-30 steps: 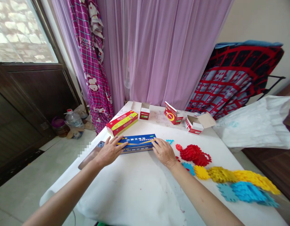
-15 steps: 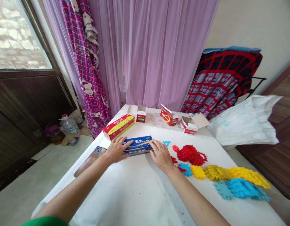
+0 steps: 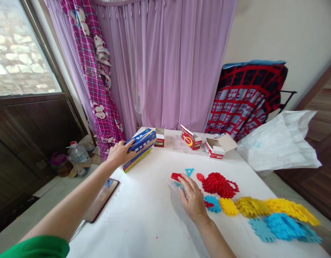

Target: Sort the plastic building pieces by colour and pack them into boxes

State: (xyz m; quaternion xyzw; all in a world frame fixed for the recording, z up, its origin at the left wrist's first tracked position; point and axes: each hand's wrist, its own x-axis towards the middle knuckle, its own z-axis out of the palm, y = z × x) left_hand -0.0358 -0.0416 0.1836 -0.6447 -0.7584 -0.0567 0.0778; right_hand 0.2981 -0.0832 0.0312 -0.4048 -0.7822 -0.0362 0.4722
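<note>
My left hand is closed on a long blue box and holds it on top of the long red and yellow box at the table's far left. My right hand rests on the white table, fingers curled over small plastic pieces: a red piece and a blue piece show at its fingertips. Beside it lie a pile of red interlocking pieces and a small blue piece.
Yellow pieces and blue pieces lie in rows at the right. Three small open red and white boxes stand at the far edge. A phone lies near the left edge. A white bag sits to the right.
My left hand lifted the blue box from the table's middle and carried it left onto the red and yellow box. My right hand let go of it and moved onto the plastic pieces.
</note>
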